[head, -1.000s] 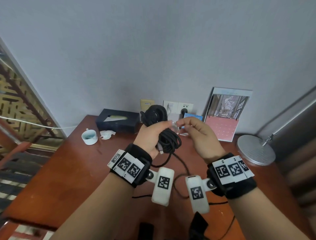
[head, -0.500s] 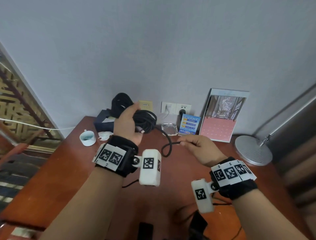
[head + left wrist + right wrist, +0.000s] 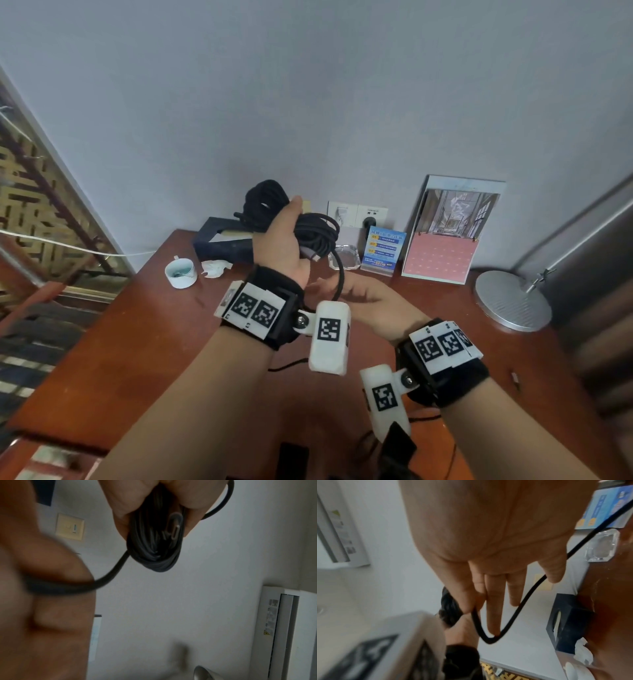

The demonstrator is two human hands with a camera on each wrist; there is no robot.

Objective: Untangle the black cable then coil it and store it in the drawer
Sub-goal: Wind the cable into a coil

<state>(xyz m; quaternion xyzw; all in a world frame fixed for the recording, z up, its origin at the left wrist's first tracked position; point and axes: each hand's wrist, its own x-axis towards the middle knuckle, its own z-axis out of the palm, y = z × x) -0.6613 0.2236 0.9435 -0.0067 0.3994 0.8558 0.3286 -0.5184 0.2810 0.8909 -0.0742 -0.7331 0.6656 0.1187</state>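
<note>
My left hand (image 3: pixel 284 240) is raised above the red-brown table (image 3: pixel 137 342) and grips a bundle of coiled black cable (image 3: pixel 263 202). In the left wrist view the coil (image 3: pixel 154 547) sits between the fingers and a metal plug (image 3: pixel 175 526) lies against it. One strand (image 3: pixel 339 274) hangs from the coil down to my right hand (image 3: pixel 346 296), which is just below the left wrist. In the right wrist view that strand (image 3: pixel 518 608) comes out from between two fingers (image 3: pixel 471 601) and loops tightly round a long fingertip. No drawer is in view.
Along the wall stand a dark tissue box (image 3: pixel 219 240), a glass ashtray (image 3: pixel 346 262), a blue card (image 3: pixel 385 250) and a calendar (image 3: pixel 445 236). A white cup (image 3: pixel 181 272) sits at the left and a lamp base (image 3: pixel 510 301) at the right. More cable (image 3: pixel 287 365) lies on the table below my wrists.
My right hand has carried the strand to the left, under the left wrist. The left hand with the coil swung left, then came back a little to the right.
</note>
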